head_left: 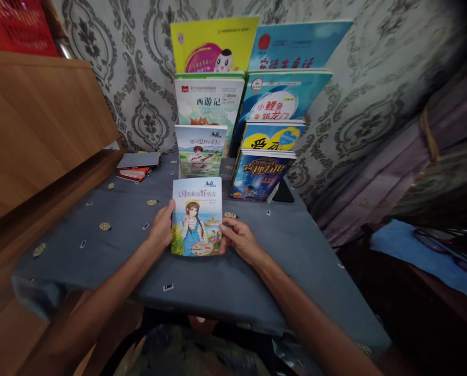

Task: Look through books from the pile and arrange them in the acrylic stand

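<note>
I hold a small paperback book (pixel 197 209) with a girl in overalls on its cover, upright above a table under a dark grey cloth (pixel 112 230). My left hand (pixel 163 225) grips its left edge, thumb on the cover. My right hand (pixel 236 236) pinches its lower right corner. Behind it stands a stepped display of books: a similar paperback (pixel 200 149) at front left, a dark blue book (pixel 260 175) at front right, larger ones (pixel 212 99) rising toward the wall.
A flat stack of thin books (pixel 137 166) lies at the table's far left corner. A wooden board (pixel 37 125) flanks the left side. Patterned wallpaper (pixel 139 57) backs the display. Purple fabric (pixel 406 156) and something blue (pixel 409 250) lie to the right.
</note>
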`<state>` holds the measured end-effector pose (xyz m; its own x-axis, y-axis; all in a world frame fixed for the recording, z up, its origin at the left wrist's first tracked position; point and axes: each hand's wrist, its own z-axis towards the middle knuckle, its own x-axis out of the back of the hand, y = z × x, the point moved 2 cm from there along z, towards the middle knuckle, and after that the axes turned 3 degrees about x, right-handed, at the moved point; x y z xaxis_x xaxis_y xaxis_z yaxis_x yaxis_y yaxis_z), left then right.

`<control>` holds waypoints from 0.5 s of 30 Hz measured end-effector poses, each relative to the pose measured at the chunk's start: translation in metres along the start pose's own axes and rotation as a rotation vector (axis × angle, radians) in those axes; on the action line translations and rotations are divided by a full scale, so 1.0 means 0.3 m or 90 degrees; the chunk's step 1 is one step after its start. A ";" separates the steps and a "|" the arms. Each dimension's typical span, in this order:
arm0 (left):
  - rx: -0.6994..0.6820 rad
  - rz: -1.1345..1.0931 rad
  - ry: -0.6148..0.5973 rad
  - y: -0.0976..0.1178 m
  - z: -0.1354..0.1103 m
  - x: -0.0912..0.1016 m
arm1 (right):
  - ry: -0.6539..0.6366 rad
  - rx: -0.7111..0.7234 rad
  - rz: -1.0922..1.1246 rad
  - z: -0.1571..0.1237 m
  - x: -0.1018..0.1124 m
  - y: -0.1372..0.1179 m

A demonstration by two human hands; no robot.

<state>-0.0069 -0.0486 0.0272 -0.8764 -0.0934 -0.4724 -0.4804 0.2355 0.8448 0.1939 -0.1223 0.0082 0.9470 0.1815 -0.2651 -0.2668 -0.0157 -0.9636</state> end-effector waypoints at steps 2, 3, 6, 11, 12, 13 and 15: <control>0.017 0.003 0.030 -0.024 0.019 0.017 | -0.003 -0.001 -0.011 0.000 -0.001 0.002; 0.015 0.006 0.040 -0.032 0.024 0.022 | -0.003 -0.002 -0.016 0.000 -0.001 0.003; -0.022 0.014 0.040 -0.033 0.021 0.016 | 0.010 0.006 -0.029 0.000 -0.001 -0.001; -0.135 0.041 -0.019 0.016 -0.022 -0.013 | 0.045 0.069 -0.047 -0.004 -0.011 -0.024; -0.150 0.059 -0.028 0.024 -0.030 -0.014 | 0.050 0.082 -0.052 -0.006 -0.015 -0.028; -0.160 0.079 -0.027 0.028 -0.037 -0.013 | 0.052 0.093 -0.058 -0.007 -0.019 -0.031; -0.164 0.114 -0.006 0.024 -0.047 -0.002 | 0.054 0.105 -0.071 -0.008 -0.025 -0.033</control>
<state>-0.0104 -0.0607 0.0370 -0.9481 -0.0640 -0.3115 -0.3118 -0.0050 0.9501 0.1898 -0.1258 0.0198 0.9822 0.0891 -0.1655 -0.1782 0.1620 -0.9706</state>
